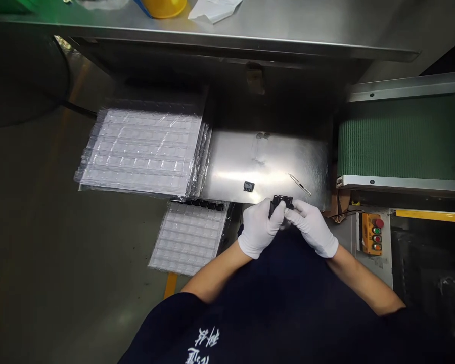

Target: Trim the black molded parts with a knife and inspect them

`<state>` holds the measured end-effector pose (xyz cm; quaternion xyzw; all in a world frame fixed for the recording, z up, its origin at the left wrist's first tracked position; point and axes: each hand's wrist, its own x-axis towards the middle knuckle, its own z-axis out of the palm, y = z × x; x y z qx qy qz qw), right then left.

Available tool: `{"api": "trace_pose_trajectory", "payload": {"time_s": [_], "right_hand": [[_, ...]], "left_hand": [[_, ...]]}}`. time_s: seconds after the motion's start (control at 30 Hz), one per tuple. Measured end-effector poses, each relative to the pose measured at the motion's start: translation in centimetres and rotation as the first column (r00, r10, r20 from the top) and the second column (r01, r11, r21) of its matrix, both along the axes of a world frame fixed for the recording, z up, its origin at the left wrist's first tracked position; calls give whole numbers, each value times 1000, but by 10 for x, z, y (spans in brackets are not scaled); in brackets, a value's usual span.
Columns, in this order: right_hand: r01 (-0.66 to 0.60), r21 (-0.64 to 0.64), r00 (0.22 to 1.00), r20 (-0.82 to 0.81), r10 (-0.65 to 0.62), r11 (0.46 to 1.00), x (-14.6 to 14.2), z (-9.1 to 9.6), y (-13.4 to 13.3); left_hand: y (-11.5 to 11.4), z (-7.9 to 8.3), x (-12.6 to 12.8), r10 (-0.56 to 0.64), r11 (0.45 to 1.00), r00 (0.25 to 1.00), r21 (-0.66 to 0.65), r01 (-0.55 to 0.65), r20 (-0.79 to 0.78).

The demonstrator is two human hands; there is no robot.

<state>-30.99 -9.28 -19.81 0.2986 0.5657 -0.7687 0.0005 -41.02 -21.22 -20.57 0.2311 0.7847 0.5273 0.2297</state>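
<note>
Both my hands, in white gloves, meet at the front edge of the metal table [227, 167]. Between them is a small black plastic part [282, 199], its top showing ridges or prongs. My left hand [261, 226] grips it from the left, thumb pressed against it. From the right, my right hand [310, 225] pinches it with the fingertips. The gloves hide most of the part. A similar black plastic part [249, 186] lies on the metal just beyond my left hand. Beyond my right hand lies a slim silver knife-like tool [300, 185].
Stacked clear plastic trays [140, 151] cover the table's left side. A lower tray [187, 237] holds several black parts along its far edge. On the right are a green conveyor belt [402, 136] and an orange button box [372, 233]. A steel shelf [288, 25] crosses the far side.
</note>
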Motion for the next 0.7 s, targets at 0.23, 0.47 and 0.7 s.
{"api": "trace_pose_trajectory", "payload": {"time_s": [0.23,0.47,0.7], "right_hand": [[-125,120,992,39,121,985,-3,11,-1],[-121,-9,992,27,122,993,-8,9,5],[10,-42,994,111,-6,999,-6,1,10]], "left_hand": [[-9,-6,-6,-9,997,978,76,-7,209],[-7,-7,-8,-16,998,982,57,6,189],[-5,-42,-17,-255,957,963,-120,263,82]]}}
